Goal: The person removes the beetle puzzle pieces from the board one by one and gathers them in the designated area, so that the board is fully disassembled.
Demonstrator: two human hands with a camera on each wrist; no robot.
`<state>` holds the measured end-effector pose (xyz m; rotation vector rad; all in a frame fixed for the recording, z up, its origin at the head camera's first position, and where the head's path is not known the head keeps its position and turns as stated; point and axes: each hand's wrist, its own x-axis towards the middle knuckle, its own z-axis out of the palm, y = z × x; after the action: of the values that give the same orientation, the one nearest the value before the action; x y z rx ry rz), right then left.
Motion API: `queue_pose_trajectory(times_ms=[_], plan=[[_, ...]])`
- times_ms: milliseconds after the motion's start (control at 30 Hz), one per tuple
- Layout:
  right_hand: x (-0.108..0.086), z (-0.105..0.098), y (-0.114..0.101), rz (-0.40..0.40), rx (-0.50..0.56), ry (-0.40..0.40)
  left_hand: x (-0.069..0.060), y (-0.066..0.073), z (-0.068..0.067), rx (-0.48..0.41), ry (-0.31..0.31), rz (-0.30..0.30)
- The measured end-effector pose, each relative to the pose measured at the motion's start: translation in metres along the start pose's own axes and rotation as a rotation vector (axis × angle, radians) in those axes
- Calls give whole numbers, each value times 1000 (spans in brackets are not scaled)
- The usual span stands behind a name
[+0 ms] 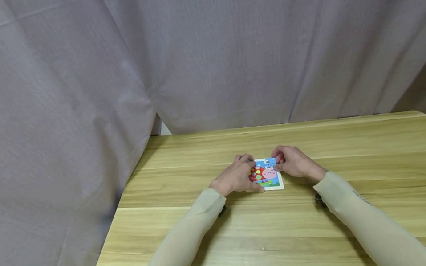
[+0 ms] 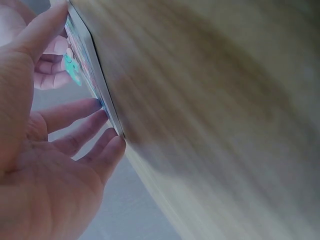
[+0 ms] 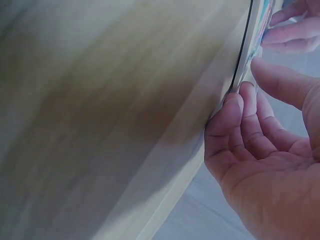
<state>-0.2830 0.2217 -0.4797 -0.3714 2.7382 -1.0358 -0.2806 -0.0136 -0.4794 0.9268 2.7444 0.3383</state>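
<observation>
Puzzle board flat on table, toward far edge, btwn both hands; white rim, pic of red spotted shape + round pink face on blue/green bg. L hand over board's L side, fingers spread & relaxed, thumb at near edge, other fingertips at board edge per L wrist view; no full grip. R hand at far R corner, pinching puzzle piece, looks green-teal in L wrist view, tilted up off board; exact contact w/ corner unclear. R wrist view: fingers curled by board edge, piece hard to make out. Beige sleeves on both arms, dark band under R cuff. Wood-grain table, grey curtain behind & along L side.
</observation>
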Motion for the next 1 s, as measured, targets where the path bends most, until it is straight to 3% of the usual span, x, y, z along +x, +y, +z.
queue_pose_trajectory(times_ms=[467, 1000], plan=[[-16, -16, 18, -38, -17, 76, 1, -1, 3, 5, 4, 0], [-39, -39, 46, 17, -46, 127, 0, -1, 3, -18, -2, -7]])
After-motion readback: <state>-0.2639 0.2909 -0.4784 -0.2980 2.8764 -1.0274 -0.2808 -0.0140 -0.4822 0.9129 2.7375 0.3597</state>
